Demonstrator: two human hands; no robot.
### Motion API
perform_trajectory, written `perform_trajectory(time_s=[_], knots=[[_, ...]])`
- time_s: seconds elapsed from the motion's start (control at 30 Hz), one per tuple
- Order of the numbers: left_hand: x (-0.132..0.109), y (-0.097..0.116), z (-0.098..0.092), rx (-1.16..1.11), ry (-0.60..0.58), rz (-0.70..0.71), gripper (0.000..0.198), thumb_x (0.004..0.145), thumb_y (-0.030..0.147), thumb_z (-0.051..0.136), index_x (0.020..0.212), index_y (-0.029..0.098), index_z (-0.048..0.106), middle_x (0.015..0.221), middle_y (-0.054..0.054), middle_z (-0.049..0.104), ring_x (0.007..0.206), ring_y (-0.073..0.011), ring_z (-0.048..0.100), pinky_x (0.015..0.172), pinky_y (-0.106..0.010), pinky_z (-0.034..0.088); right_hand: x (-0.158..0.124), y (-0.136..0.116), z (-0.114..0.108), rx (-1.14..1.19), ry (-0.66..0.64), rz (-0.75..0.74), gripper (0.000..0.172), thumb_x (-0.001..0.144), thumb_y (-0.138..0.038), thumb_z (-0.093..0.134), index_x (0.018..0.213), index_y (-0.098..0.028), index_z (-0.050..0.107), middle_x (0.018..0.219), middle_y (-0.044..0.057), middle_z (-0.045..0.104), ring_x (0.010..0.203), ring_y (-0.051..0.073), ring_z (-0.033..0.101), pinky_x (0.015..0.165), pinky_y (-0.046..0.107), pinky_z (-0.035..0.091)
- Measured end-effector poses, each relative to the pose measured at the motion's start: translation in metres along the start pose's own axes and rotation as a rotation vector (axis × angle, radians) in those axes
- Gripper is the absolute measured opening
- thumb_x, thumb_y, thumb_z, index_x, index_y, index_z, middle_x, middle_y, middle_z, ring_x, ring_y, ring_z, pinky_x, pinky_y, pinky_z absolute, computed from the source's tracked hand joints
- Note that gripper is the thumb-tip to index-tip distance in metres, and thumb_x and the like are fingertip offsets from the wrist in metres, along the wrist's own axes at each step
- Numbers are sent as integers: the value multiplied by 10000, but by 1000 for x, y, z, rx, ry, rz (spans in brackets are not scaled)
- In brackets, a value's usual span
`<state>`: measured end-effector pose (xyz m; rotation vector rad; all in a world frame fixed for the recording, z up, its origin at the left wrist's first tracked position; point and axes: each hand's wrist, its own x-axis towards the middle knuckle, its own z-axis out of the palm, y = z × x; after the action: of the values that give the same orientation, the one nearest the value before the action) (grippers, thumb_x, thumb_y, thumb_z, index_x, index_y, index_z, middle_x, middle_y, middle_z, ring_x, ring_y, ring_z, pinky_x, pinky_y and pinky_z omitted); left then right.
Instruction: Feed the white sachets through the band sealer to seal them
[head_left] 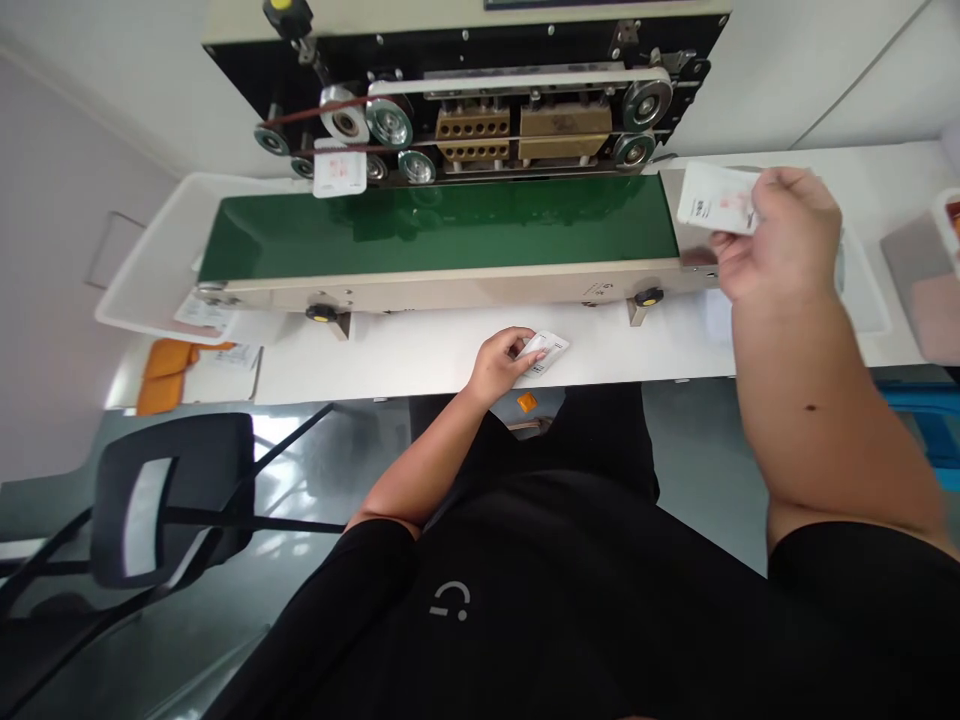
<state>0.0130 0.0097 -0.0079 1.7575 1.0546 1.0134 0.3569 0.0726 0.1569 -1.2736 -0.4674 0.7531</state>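
My right hand (787, 230) is closed on the edge of a white printed pouch (716, 198), held up at the right end of a belt sealing machine (480, 20). Close to the table's front edge, my left hand (504, 362) grips another white pouch (546, 352) between thumb and fingers. A third white pouch (340, 173) hangs from the machine's belts at the left, over the green conveyor (450, 228). Between its pulleys sit brass blocks (564, 132).
A white plastic bin (150, 265) holding pouches stands at the conveyor's left end. Orange packets (161, 375) lie on the table corner, and one orange packet (527, 401) is below the table edge. A black chair (176, 500) stands at left; a container (926, 290) sits far right.
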Motion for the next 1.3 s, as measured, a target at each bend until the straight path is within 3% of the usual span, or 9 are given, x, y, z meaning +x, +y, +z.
perform_trajectory(time_s=[0.1, 0.2, 0.4, 0.63, 0.83, 0.93, 1.07, 1.2, 1.3], knots=[[-1, -1, 0, -13, 8, -1, 359, 858, 500, 827, 1063, 216, 749, 731, 13, 595, 654, -132, 527, 618, -272, 461, 33, -21, 6, -55, 30, 223, 207, 1076, -73, 432, 924, -172, 533, 995, 52, 728, 587, 19, 560, 526, 231, 275], [-1, 0, 1, -36, 11, -5, 354, 860, 490, 828, 1060, 210, 746, 731, 14, 596, 654, -130, 523, 619, -267, 452, 38, -31, 14, -102, 61, 276, 251, 1061, -30, 425, 879, -148, 552, 952, 47, 709, 601, 1, 536, 520, 200, 312], [-1, 7, 0, -43, -11, -26, 310, 879, 450, 814, 1047, 198, 744, 746, 6, 610, 666, -131, 532, 643, -266, 446, 14, -26, 40, -131, 23, 200, 254, 970, 90, 476, 987, -152, 550, 934, 66, 702, 784, 92, 682, 598, 199, 517], [-1, 7, -1, -43, -6, -24, 291, 866, 413, 834, 1048, 202, 751, 752, 11, 603, 671, -128, 525, 649, -265, 442, -12, -6, 88, -252, -121, 299, 158, 1035, 26, 462, 1011, -98, 557, 854, 86, 683, 661, 52, 577, 599, 162, 496], [-1, 9, -2, -62, 0, -38, 294, 858, 410, 839, 1039, 196, 752, 744, 7, 602, 670, -129, 523, 633, -260, 432, -25, 1, 123, -242, -251, 402, 112, 1090, -52, 436, 1099, -73, 545, 888, 89, 692, 703, 45, 553, 606, 141, 466], [-1, 8, -2, -109, 9, -53, 302, 855, 416, 840, 1039, 194, 749, 747, 5, 603, 674, -129, 525, 630, -256, 431, -47, 3, 113, -222, -287, 269, 51, 1097, -171, 501, 1134, -155, 531, 877, 38, 661, 652, 57, 556, 555, 171, 425], [-1, 7, -2, -211, -2, -94, 346, 865, 464, 825, 1058, 191, 738, 779, -6, 644, 687, -130, 556, 621, -249, 442, -105, 29, 66, -222, -364, -63, 119, 999, -288, 612, 1083, -238, 543, 917, -2, 594, 550, 70, 527, 458, 229, 320], [-1, 9, -2, -245, -10, -116, 397, 828, 494, 857, 1044, 185, 734, 731, 22, 604, 634, -106, 502, 586, -237, 413, -153, 74, 22, -601, -589, -176, 209, 911, -398, 691, 1039, -236, 661, 1002, 39, 636, 673, 117, 558, 602, 287, 437], [-1, 13, -3, -239, -86, -99, 417, 814, 512, 867, 1030, 180, 736, 703, 35, 571, 619, -98, 475, 576, -234, 392, -165, 98, 10, -894, -805, -202, 153, 896, -363, 684, 935, -218, 716, 958, 56, 661, 753, 162, 559, 688, 326, 437]])
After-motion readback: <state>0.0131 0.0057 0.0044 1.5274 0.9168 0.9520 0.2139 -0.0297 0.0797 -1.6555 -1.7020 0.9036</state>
